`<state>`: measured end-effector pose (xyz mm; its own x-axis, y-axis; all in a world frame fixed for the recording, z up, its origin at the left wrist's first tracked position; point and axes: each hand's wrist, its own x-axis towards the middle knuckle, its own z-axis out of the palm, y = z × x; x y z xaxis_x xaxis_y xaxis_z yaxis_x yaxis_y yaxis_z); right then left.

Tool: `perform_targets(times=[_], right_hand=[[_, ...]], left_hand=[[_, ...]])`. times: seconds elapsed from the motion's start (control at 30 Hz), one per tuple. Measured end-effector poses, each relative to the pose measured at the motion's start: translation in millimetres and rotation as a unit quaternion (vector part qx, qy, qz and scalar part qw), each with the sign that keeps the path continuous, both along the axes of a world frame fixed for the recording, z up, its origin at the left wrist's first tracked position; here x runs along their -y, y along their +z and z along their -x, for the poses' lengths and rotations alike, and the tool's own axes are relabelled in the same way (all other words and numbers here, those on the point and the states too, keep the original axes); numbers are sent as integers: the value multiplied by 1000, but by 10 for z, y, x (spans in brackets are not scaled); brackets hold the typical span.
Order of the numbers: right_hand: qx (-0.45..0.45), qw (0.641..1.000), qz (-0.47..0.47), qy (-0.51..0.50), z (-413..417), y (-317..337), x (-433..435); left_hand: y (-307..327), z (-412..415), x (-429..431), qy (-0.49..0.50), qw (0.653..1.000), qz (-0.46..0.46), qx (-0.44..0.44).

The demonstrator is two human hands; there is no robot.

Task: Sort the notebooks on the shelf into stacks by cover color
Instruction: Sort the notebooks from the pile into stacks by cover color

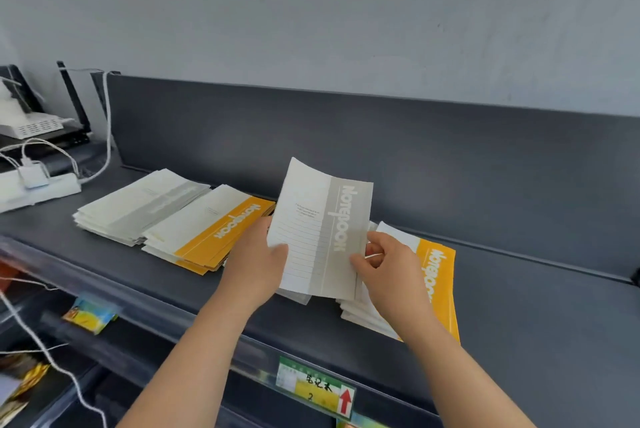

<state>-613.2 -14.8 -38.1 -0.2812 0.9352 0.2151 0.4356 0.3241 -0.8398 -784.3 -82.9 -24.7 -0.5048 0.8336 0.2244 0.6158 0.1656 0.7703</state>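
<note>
A grey-banded notebook is held up, tilted, above the dark shelf. My left hand grips its left edge with the thumb on the cover. My right hand pinches its lower right corner. On the left lies a stack of grey notebooks. Beside it sits a stack of yellow-banded notebooks. Under my right hand lies a mixed pile with a yellow-banded notebook on top.
A white power strip with plugs and cables, and a router, sit at the shelf's far left. A price label with a red arrow hangs on the front rail. Packaged goods fill the lower shelves at left.
</note>
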Motion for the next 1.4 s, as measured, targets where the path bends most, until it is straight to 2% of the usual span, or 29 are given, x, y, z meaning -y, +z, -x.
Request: perform_targets(times=[0.3,0.57,0.7,0.93,1.17,1.4], right_hand=[[79,997,9,4,505,-114,-161],[255,966,-28,-11,749,-171,-179],[290,956,-49,-19,783,-172,-134],[247,961,-102,-70,700,-52,33],[255,948,-115,-154,283,31,195],[264,934,-102,-220,-385,13,449]], left_hand=[[-157,542,-215,21,995,50,-78],[-281,779,-298,-15,979,121,-165],[-346,849,-293,-18,969,132,-210],[-275,848,-274,-25,956,83,-280],[-122,436,-190,-135,963,-11,-231],[-83,-243,-197,-208,950,-33,-229]])
